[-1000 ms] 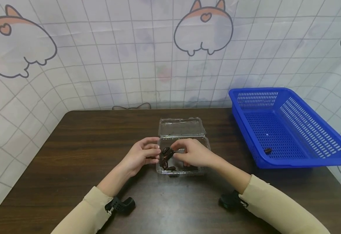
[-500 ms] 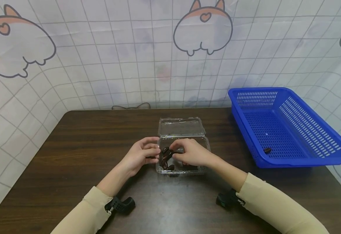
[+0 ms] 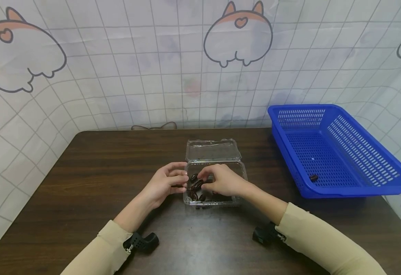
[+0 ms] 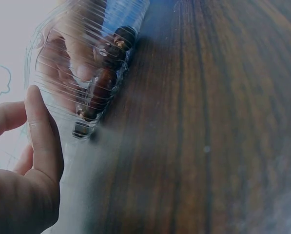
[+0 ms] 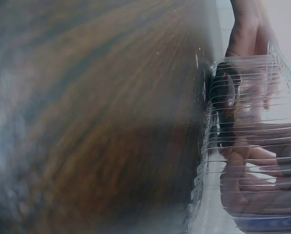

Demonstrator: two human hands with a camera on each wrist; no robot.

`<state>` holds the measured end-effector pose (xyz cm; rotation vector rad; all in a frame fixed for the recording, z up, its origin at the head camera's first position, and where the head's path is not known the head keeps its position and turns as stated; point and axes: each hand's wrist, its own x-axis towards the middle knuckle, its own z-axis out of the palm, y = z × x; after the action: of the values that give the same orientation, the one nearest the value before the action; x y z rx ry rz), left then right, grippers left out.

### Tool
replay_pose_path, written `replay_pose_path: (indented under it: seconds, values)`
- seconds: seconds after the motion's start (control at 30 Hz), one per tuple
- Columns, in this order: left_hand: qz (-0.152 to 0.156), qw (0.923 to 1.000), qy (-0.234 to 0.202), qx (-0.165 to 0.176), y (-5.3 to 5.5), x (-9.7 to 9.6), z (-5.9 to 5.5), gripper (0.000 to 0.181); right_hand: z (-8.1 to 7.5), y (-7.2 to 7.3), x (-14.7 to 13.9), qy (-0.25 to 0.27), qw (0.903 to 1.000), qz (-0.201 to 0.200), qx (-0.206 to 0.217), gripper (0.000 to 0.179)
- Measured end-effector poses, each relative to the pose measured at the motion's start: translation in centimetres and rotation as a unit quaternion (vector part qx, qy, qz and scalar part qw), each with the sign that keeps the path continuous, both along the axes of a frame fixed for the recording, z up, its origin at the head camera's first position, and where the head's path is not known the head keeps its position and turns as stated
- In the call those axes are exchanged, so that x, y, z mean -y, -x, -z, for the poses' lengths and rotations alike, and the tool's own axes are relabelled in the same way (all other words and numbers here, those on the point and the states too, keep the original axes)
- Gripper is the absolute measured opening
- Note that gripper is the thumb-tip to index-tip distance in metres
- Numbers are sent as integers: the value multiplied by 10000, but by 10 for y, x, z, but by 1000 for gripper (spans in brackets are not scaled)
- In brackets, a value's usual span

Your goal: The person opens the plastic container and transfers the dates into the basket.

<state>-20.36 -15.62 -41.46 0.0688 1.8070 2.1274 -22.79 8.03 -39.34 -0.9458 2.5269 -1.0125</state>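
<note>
A clear plastic clamshell box point(image 3: 214, 202) stands on the table with its lid point(image 3: 214, 149) folded back. Several glossy dark brown dates point(image 3: 193, 196) lie at its left side. My right hand point(image 3: 223, 179) reaches down inside the box, thumb and index finger curled together at the end of one date point(image 3: 197, 185), which they pinch. Seen through the ribbed wall in the left wrist view, these fingers are beside the dates point(image 4: 104, 85). My left hand point(image 3: 164, 183) rests its loosely bent fingers against the box's left wall, holding nothing.
A blue plastic basket point(image 3: 290, 168) with slotted walls sits at the table's right, a single date point(image 3: 313, 178) in its near left corner. Behind the dark wooden table point(image 3: 118, 160) hangs a white gridded cloth point(image 3: 125, 76).
My right hand's fingers have shifted slightly within the box, and the dates near them have moved a little. The left hand stays in place at the box.
</note>
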Motion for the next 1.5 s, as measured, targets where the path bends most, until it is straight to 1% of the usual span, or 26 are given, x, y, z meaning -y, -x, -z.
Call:
replay_pose_path:
  seconds: [0.27,0.5,0.73,0.8,0.97,1.03,1.2,1.33,1.5]
  values:
    - [14,10000,-41,-45,-1,1,1,52,0,-1,1,-70,10000,-49,48,16]
    - [22,10000,-23,-60,-1,1,1,52,-4,-3,0,-8,9997,-49,-222,14]
    - [-15,10000,-27,-89,-2,1,0,52,-10,-1,-6,277,9989,-143,-362,15]
    - [-26,9999,-31,-97,-2,1,0,52,-14,-1,-10,364,9987,-131,-336,15]
    - [-34,10000,-21,-87,-2,2,1,53,-24,-4,-22,469,9985,65,-268,18]
    - [-33,9999,-6,-100,-2,2,1,53,-28,-5,-28,536,9980,162,-302,18]
    - [-19,9999,29,-134,-2,2,1,52,-36,-6,-48,717,9966,330,-233,17]
    - [-21,9999,47,-152,-2,2,2,52,-42,-6,-64,718,9959,511,-183,16]
    - [-29,9999,48,-158,-2,2,2,52,-56,-7,-85,686,9939,791,-341,16]
